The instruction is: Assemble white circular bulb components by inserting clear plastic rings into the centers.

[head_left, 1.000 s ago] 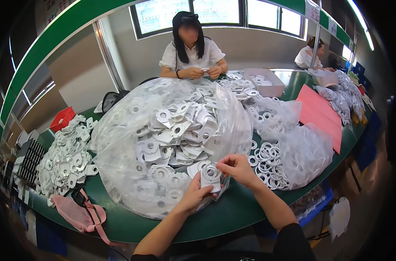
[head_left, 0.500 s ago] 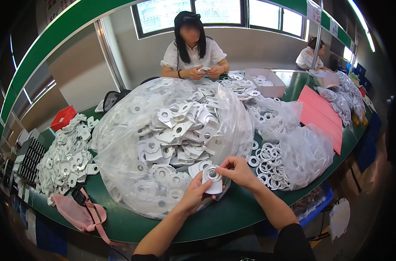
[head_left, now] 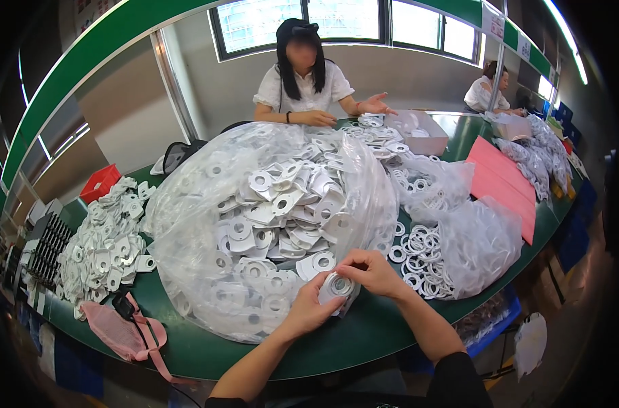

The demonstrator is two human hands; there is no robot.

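Observation:
My left hand is closed round a flat white plastic plate with a round hole, held tilted just above the near side of the big bag. A white ring lies over the plate's hole. The bent fingers of my right hand pinch at the ring's upper edge; the fingertips partly cover it. Right beyond my hands, a large clear plastic bag spreads open over a heap of similar white plates. Loose white rings lie to the right of my right hand.
A second pile of white plates lies at left by a red bin. A pink mesh bag sits on the green table's near left edge. At right are a clear bag and pink sheet. Across sits a co-worker.
The held plate and ring have tilted and turned, and my right fingers have shifted slightly along the ring. Across the table, the co-worker's hands have parted, one now open near the white box.

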